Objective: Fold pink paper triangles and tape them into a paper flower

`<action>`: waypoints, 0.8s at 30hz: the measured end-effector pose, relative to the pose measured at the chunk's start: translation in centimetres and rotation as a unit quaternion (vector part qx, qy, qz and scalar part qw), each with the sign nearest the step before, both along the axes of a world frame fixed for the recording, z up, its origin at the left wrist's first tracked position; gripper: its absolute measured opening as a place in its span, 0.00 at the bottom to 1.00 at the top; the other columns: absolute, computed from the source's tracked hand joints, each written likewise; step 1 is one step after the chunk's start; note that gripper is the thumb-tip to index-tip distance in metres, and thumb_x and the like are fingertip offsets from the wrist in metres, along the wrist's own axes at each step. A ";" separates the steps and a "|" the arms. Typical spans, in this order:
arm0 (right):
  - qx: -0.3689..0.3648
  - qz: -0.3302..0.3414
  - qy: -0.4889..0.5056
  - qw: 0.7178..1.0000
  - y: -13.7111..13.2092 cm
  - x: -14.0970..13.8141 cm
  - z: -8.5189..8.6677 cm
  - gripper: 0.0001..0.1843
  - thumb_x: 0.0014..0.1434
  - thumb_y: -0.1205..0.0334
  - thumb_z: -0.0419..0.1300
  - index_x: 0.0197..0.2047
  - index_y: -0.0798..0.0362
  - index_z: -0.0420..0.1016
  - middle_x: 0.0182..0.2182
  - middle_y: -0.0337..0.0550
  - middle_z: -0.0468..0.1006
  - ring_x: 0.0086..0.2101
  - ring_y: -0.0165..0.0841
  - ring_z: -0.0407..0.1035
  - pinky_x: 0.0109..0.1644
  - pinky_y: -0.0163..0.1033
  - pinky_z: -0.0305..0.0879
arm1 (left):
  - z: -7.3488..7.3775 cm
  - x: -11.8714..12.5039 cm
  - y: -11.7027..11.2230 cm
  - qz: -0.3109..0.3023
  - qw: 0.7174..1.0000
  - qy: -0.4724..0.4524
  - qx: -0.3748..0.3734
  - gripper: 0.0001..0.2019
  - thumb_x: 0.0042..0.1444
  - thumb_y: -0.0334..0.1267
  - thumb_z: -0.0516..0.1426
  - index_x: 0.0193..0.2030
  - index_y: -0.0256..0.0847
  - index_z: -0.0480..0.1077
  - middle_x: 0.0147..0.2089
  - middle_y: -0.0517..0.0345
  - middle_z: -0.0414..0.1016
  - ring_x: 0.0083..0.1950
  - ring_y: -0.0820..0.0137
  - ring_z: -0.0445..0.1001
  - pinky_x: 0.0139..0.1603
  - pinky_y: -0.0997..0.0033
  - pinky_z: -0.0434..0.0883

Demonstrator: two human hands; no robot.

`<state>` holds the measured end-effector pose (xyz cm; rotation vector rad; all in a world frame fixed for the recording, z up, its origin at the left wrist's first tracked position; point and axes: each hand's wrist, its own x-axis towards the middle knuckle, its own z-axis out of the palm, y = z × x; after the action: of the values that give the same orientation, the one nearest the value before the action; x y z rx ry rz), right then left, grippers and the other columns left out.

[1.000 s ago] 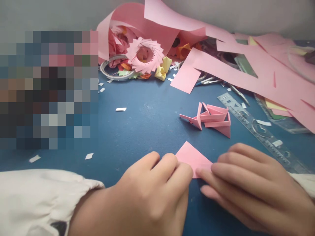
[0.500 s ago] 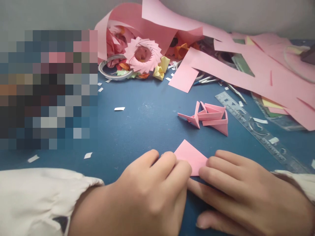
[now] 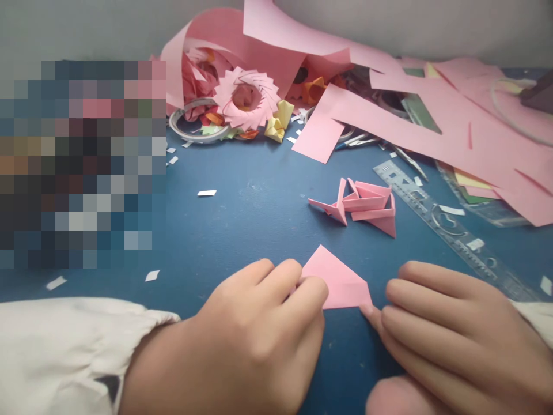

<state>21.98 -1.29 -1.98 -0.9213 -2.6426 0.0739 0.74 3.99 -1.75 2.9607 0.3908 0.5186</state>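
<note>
From where I stand, the pink paper piece (image 3: 339, 279) lies on the blue table (image 3: 254, 230), toward the near edge, which is out of view, its pointed corner aimed at the far edge. The left hand (image 3: 259, 340) is curled over its left end; the fingertips are hidden, so I cannot tell whether it pinches or just presses. The right hand (image 3: 453, 334) has its fingers stretched out side by side, one fingertip touching the paper's near right corner, the thumb apart below.

I'd judge the paper very light, crisp enough to keep a crease, yet easily bent or torn, and apt to skate on the smooth tabletop. The best hold is probably one end pinned flat, with a fingertip at the opposite corner or along the creased near edge.

Counting: one sheet under the hands; beyond it, a jumble of folded pink units (image 3: 371, 202), two at least, overlapping too much for an exact number. One clear plastic ruler (image 3: 427, 213) slants toward the near right corner. Nearer the far edge I count one pleated pink paper ring (image 3: 266, 95), one plain tape roll (image 3: 196, 138) and one yellow folded piece (image 3: 275, 128). Three white scraps (image 3: 152, 275) lie scattered left of centre, with smaller ones by the roll.
</note>
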 end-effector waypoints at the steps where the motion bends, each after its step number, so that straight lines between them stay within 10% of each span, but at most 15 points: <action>1: 0.008 -0.008 -0.003 1.000 -0.1 0.1 0.0 0.27 0.66 0.55 0.46 0.15 0.53 0.58 0.17 0.37 0.59 0.21 0.29 0.51 0.28 0.43 0.52 | 0.0 -0.1 0.0 -0.006 1.000 0.003 0.004 0.12 0.53 0.23 0.49 0.23 0.36 0.69 0.24 0.53 0.67 0.25 0.68 0.62 0.22 0.66 0.62; 15: 0.033 0.001 0.050 0.998 0.9 0.3 -1.3 0.06 0.60 0.74 0.52 0.37 0.59 0.70 0.35 0.45 0.74 0.38 0.37 0.65 0.41 0.48 0.61 | 0.7 -0.6 0.0 -0.063 0.991 0.051 0.105 0.16 0.59 0.23 0.42 0.35 0.31 0.72 0.34 0.46 0.75 0.32 0.62 0.72 0.28 0.62 0.70; 24: -0.092 -0.091 0.114 0.985 1.7 0.1 -1.1 0.07 0.59 0.72 0.55 0.29 0.57 0.68 0.28 0.43 0.69 0.30 0.32 0.59 0.34 0.43 0.56 | 0.3 0.3 0.3 0.059 0.996 0.011 0.064 0.15 0.54 0.22 0.46 0.20 0.38 0.63 0.19 0.56 0.62 0.22 0.67 0.62 0.19 0.68 0.58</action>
<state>22.09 0.38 -3.07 -1.1368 -2.3598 0.3627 1.02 4.25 -1.49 3.0831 0.5573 0.5449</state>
